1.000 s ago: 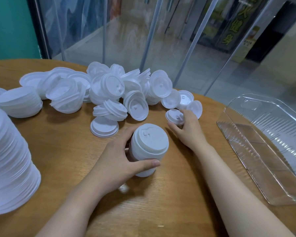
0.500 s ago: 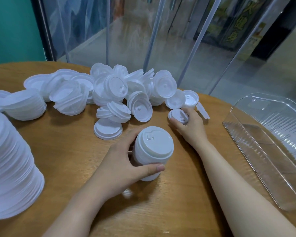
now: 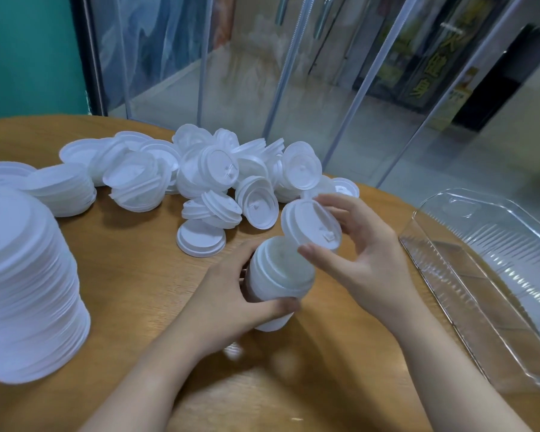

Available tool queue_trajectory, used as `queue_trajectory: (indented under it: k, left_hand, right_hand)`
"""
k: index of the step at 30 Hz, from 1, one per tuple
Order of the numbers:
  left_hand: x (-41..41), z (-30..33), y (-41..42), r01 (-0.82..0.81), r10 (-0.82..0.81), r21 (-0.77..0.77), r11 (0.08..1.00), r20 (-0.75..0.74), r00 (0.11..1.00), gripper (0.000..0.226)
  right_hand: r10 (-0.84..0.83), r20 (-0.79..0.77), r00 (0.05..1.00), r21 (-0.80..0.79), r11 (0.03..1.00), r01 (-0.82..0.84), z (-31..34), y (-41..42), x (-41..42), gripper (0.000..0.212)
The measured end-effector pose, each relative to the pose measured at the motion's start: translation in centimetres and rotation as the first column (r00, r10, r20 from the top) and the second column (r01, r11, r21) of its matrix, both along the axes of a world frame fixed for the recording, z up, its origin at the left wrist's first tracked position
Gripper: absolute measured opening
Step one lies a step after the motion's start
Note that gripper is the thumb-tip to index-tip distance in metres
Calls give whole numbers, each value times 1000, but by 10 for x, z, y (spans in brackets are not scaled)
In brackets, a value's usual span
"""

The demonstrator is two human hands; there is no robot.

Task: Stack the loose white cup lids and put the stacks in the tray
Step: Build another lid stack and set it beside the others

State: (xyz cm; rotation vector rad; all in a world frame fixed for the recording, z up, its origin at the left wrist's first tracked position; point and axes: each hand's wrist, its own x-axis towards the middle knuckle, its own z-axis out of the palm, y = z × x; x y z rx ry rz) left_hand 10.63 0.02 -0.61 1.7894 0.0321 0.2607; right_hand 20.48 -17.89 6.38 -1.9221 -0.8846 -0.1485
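Note:
My left hand (image 3: 228,300) grips a short stack of white cup lids (image 3: 278,275) at the table's middle, tilted toward the right. My right hand (image 3: 362,257) holds a single white lid (image 3: 309,226) by its rim, tipped just above the stack's top and touching or nearly touching it. A heap of loose white lids (image 3: 219,179) lies behind the hands. The clear plastic tray (image 3: 493,260) sits at the right with nothing in it.
A tall stack of larger white lids (image 3: 25,294) stands at the left front, with a lower stack (image 3: 60,188) behind it. The round wooden table (image 3: 131,275) ends at glass panels beyond the heap. One lid (image 3: 200,238) lies flat near the stack.
My right hand picked a lid from the edge of the heap and brought it back over the stack. My left hand kept its grip on the stack.

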Motion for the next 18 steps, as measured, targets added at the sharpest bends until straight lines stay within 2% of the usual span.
queue_trajectory:
  k: [3,18]
  left_hand:
    - [-1,-1,0,9,-9,-1,1000,-2,1000,69]
    - [1,-2,1,36,-35,-20,999,21,999,73]
  right_hand:
    - [58,-8,998,-14,998,-58,-6,2,-15,57]
    - [58,-31,998,-144,988,-62,-18,4,-23,53]
